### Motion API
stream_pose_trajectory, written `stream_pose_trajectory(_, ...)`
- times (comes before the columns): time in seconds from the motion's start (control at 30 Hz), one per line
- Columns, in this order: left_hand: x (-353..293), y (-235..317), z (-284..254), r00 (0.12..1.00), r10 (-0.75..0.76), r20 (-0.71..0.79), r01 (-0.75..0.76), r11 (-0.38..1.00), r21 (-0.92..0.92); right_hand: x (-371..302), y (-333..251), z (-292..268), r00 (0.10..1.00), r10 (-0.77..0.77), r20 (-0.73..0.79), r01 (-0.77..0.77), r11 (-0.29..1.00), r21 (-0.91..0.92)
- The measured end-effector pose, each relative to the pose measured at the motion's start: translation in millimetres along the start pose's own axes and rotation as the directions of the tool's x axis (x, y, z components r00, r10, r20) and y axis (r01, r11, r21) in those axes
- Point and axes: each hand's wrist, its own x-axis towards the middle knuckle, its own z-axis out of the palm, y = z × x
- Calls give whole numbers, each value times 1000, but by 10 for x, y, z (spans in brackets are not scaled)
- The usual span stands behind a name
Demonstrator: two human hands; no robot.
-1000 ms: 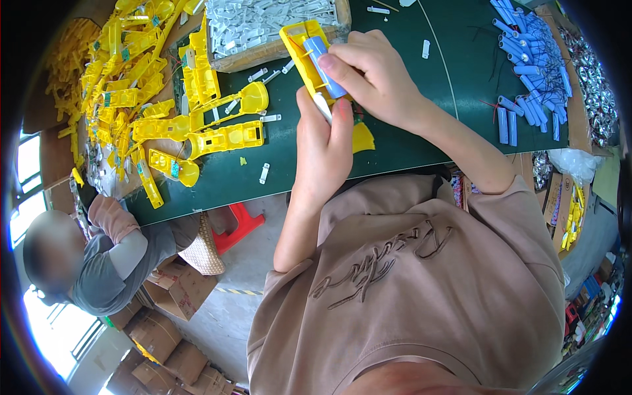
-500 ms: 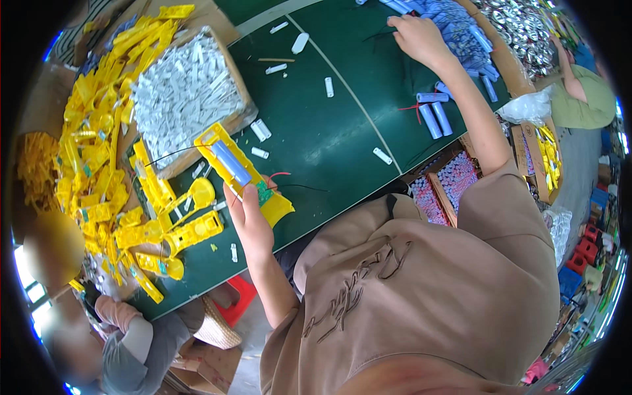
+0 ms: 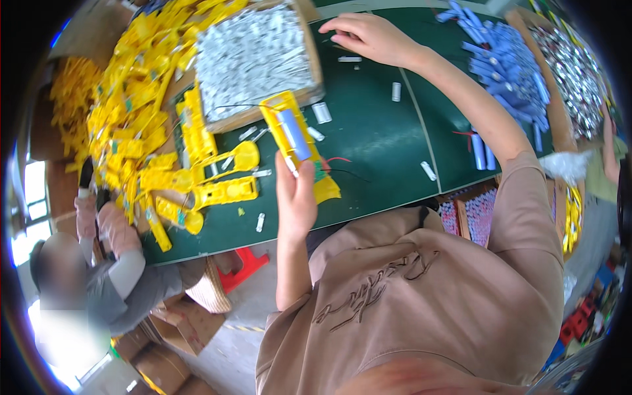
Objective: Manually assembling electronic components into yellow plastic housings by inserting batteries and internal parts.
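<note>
My left hand (image 3: 296, 197) is closed round the lower part of an elongated yellow plastic housing (image 3: 327, 189). A blue cylindrical battery (image 3: 293, 135) lies inside it, beside a small green circuit board (image 3: 320, 172). Red and black wires stick out of the housing. Over the far side of the green table my right hand (image 3: 376, 41) reaches leftward, fingers stretched and thumb apart, with nothing visible in it. It is nearest the cardboard box (image 3: 317, 66) of small pale grey-white pieces (image 3: 253, 62); a small white piece (image 3: 349, 59) lies on the table below it.
Yellow plastic parts (image 3: 141, 122) heap up on the left. Blue batteries (image 3: 503, 72) lie piled at right, beside a box of shiny metal parts (image 3: 569, 72). Packed cells (image 3: 479, 214) sit in boxes below the table edge. Another person (image 3: 125, 276) sits at lower left.
My right hand has moved left from the battery pile toward the box of pale pieces. My left hand still holds the yellow housing. The whole view has shifted.
</note>
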Motion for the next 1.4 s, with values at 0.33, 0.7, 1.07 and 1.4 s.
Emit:
stream_pose_trajectory(0.33,-46,31,-151,998,-50,-40,49,999,-19,671,-264,311,976,-160,148,192,953,-234)
stream_pose_trajectory(0.7,-85,40,-248,999,-41,-13,40,997,-68,428,-701,135,997,24,71,-57,851,522)
stream_pose_trajectory(1.07,-384,251,-168,988,155,21,-154,987,-45,40,-1565,-302,890,-323,-322,444,772,454)
stream_pose_trajectory(1.4,-515,293,-88,989,140,37,-140,990,-9,-119,-1640,-218,996,-34,-85,90,553,828)
